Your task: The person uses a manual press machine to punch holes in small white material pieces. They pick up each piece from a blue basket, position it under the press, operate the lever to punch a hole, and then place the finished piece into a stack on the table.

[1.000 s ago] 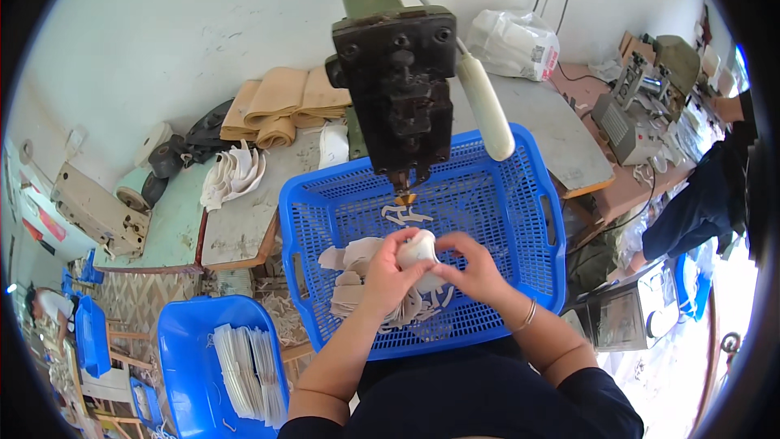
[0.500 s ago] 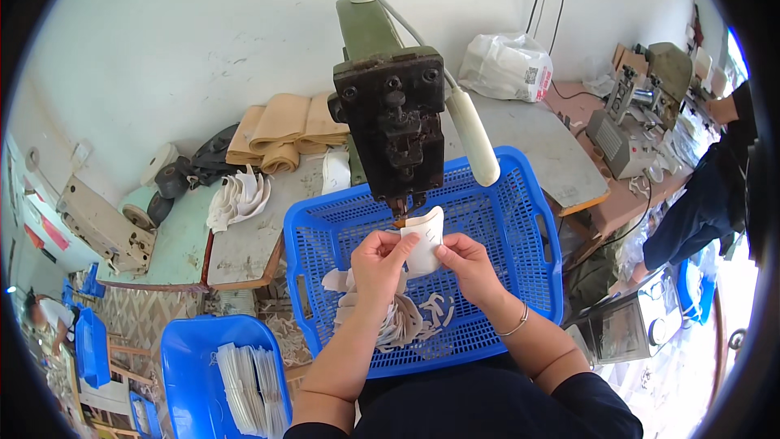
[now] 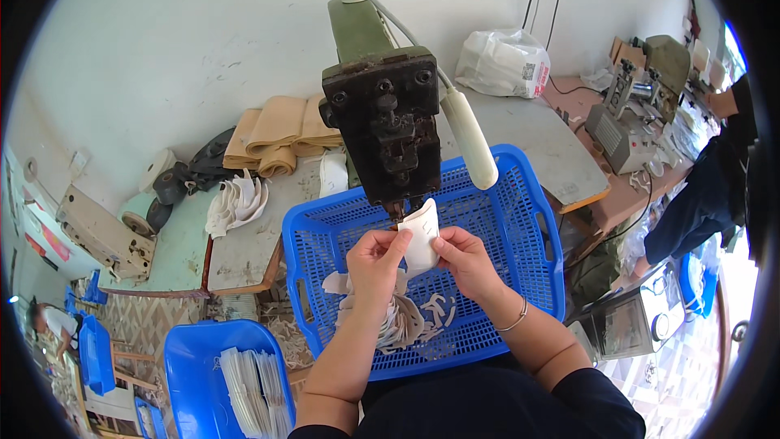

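A curved white piece of sheet material (image 3: 420,245), with small dark marks on it, is pinched between my two hands just below the head of a green and black machine (image 3: 390,134). My left hand (image 3: 375,262) grips its left edge between thumb and fingers. On the right edge, my right hand (image 3: 465,258) holds it the same way. The top of the piece reaches up to the machine's lower tip, and I cannot tell whether they touch. Under my hands sits a blue perforated basket (image 3: 546,276), with a heap of similar white pieces (image 3: 392,323) and narrow offcuts (image 3: 439,313) inside.
A blue tub (image 3: 187,358) with stacked white pieces stands at lower left. Tan sheet rolls (image 3: 276,134) and bundled white pieces (image 3: 237,205) lie on the tables behind. A white lamp (image 3: 471,142) hangs beside the machine head. At right, a person (image 3: 699,187) works near another machine (image 3: 626,138).
The view has shifted slightly. The white piece stands a little more upright in my hands, its top edge close to the machine's tip. Both hands keep their hold.
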The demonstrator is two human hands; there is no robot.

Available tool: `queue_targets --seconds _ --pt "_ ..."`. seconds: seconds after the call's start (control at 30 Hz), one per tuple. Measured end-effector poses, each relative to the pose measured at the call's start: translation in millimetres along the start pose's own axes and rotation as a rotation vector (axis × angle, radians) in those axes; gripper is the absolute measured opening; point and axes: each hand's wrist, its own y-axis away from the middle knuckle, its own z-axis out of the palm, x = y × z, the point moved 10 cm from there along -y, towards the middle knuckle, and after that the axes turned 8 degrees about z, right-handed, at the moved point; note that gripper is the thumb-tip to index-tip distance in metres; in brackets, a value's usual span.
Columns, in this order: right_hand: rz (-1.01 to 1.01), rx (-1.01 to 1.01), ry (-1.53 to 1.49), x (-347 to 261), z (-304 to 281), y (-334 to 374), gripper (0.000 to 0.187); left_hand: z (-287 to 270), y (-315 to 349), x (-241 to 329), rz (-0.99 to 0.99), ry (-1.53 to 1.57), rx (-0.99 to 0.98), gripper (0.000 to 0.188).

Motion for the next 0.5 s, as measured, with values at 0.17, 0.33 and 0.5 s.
queue_targets --seconds 0.17,0.33,0.5 --pt "0.001 -0.009 0.016 -5 1 2 0.012 -1 1 -7 -0.040 0.071 0.011 0.014" --pt "-0.012 0.004 0.011 -8 0 6 0.012 2 2 -12 -0.060 0.096 0.001 0.015" --pt "-0.015 0.004 0.046 -9 -1 3 0.013 2 1 -11 -0.058 0.132 0.019 0.016"
